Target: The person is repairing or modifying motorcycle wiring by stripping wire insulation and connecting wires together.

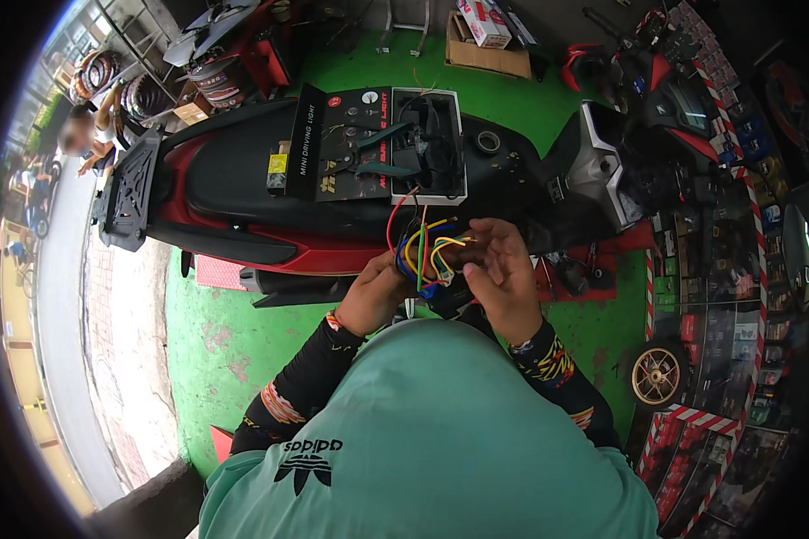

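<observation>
In front of my chest, my left hand (pixel 373 295) is closed around a bundle of coloured wires (pixel 420 256). Red, blue, green, yellow and orange strands show, several loose ends pointing up and right. My right hand (pixel 505 278) is beside the bundle's right side, fingers half curled and thumb apart from the index finger. Yellow wire ends (pixel 463 241) reach its fingers; no firm grip on them shows. Just beyond, on the motorcycle seat (pixel 243 153), lies an open light box (pixel 458 135). Pliers with dark green handles (pixel 385 169) rest across it.
A roll of tape (pixel 487 142) and a small yellow-labelled box (pixel 279 164) sit on the motorcycle. Tools lie on a red mat (pixel 593 274) at right. A wheel (pixel 656 375) stands by the glass display case (pixel 719 332). Another person (pixel 99 135) is at far left.
</observation>
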{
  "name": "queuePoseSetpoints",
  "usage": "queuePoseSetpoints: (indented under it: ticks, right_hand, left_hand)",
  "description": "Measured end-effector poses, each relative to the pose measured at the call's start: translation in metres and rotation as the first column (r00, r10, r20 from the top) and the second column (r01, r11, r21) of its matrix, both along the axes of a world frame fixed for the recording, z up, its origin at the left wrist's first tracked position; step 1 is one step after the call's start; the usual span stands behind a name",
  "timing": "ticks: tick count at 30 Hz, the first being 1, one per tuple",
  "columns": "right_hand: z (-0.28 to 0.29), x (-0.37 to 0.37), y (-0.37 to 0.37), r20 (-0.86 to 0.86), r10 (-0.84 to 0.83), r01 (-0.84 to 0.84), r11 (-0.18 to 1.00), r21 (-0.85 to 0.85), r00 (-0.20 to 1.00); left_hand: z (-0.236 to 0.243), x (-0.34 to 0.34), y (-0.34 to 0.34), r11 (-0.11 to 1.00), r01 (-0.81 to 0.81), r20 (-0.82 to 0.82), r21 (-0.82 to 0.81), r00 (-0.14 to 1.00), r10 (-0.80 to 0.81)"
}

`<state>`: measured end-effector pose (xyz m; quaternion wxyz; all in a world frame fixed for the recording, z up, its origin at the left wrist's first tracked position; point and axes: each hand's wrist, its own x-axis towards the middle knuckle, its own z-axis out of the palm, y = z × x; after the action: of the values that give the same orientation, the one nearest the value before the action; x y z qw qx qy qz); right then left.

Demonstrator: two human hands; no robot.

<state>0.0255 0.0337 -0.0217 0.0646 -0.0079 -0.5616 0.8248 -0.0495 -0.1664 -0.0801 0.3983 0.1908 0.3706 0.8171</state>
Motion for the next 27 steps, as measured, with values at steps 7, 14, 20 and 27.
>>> queuePoseSetpoints:
  ticks: [7,14,20,27]
  right_hand:
    - [0.001,-0.002,-0.007,0.074,-0.066,0.032,0.920,0.392,0.995]
    - [-0.002,-0.003,-0.012,0.010,-0.108,0.100,0.949,0.299,0.994]
    - [-0.005,-0.008,-0.010,0.136,-0.052,0.056,0.998,-0.029,0.989]
    - [-0.003,-0.012,-0.007,0.185,-0.052,0.068,0.994,-0.080,0.981]
  left_hand:
    - [-0.002,0.001,-0.003,1.000,-0.003,0.027,-0.029,1.000,0.003]
    - [0.008,0.007,0.001,0.999,-0.047,0.108,-0.007,0.993,0.048]
    - [0.007,0.009,0.001,0.997,-0.032,0.140,-0.068,0.989,0.042]
    - [0.014,0.007,0.004,1.000,-0.011,0.162,-0.010,0.987,0.013]
